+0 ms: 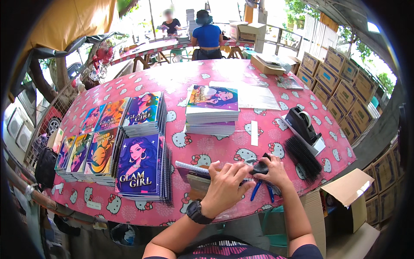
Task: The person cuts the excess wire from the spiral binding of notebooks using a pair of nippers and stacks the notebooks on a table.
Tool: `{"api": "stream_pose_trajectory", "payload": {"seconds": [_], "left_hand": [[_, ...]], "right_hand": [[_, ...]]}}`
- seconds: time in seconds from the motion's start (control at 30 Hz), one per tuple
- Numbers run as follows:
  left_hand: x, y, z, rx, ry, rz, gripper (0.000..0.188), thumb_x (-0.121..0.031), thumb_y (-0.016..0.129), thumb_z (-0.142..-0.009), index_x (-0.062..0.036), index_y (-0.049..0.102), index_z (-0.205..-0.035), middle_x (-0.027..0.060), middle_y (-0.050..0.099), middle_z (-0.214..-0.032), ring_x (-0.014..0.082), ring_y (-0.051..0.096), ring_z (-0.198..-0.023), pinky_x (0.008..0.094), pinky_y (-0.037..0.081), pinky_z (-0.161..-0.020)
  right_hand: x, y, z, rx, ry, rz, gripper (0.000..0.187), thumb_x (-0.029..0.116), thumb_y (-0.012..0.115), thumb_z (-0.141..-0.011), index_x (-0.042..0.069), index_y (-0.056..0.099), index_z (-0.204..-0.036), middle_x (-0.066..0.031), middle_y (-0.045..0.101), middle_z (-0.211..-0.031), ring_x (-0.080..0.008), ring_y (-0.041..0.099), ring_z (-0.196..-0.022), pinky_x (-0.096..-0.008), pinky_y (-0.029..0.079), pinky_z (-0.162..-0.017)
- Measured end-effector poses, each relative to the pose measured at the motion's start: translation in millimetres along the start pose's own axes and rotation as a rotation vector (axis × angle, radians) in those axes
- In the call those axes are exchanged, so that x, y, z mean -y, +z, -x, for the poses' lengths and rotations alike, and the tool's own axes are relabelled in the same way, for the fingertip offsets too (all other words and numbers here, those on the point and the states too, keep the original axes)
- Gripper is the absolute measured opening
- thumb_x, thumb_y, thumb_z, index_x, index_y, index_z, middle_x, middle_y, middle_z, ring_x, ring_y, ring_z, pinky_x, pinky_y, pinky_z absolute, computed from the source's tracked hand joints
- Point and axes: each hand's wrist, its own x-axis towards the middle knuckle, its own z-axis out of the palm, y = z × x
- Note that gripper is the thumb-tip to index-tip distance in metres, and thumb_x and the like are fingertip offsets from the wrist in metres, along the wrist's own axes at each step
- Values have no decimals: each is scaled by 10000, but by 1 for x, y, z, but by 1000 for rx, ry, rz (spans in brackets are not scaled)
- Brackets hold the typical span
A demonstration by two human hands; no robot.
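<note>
We judge the binding to be partly done, with one notebook [192, 168] being worked on now. It stands tilted on the surface [172, 211], its pages showing just left of our left hand [227, 183], which is spread over it with the fingers apart; its far side is hidden by that hand. Our right hand [272, 172], close beside the left, has its fingers bent and pinches a small black thing [260, 167], too dark and covered to name surely. Pliers [262, 192] with blue handles lie just under the right hand. What looks finished sits to the left of the left hand: several piles of bright-covered notebooks, the nearest purple pile [139, 162] clearly showing black coils along its edge. What seems left is ahead of the left hand: a stack of books [212, 98] on which we see no coils, so we take these as not yet bound. To the right of the right hand, a heap of black coils [303, 159] also waits, near a tape dispenser [302, 125]. We cannot tell whether the notebook in work has its coil fully in.
</note>
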Motion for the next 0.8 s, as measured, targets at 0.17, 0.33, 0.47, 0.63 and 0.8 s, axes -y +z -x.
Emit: {"api": "stream_pose_trajectory", "payload": {"seconds": [0.17,0.33,0.47,0.63,0.8], "left_hand": [[11,-2,6,135,13,0,248,-348,656,-848,-170,656,-1020,-15,647,-1008,151,575,-968,454,234,-956],[9,-6,3,126,30,-44,153,-321,654,-848,-171,681,-837,-52,657,-876,139,579,-918,460,226,-964],[10,-18,10,-4,-70,-48,307,-320,720,-792,-177,644,-1053,-47,650,-899,141,585,-934,479,163,-1041],[24,-17,19,10,-122,11,412,-283,764,-745,-172,598,-1106,-42,643,-869,148,604,-910,501,181,-1042],[30,-16,19,-12,-64,11,252,-259,763,-738,-161,631,-929,-33,631,-832,159,600,-881,495,189,-1037]], "right_hand": [[0,-25,-2,193,-49,-424,627,460,760,-716,85,626,-1200,-161,598,-1170,-252,551,-1079,-378,419,-964],[16,-41,-4,280,-186,-774,697,595,580,-826,-20,641,-1149,-85,656,-1126,-127,581,-991,-263,443,-817],[42,-56,-2,353,-520,-1311,722,617,570,-826,-31,646,-1135,-124,659,-1111,-220,585,-1068,-335,414,-980],[45,-59,-13,370,-383,-817,589,510,624,-824,-34,686,-1040,-138,658,-1117,-228,586,-1081,-370,415,-978],[61,-55,-14,504,-518,-1018,736,635,581,-773,-36,683,-1057,-122,675,-1088,-252,598,-1067,-376,442,-958]]}}
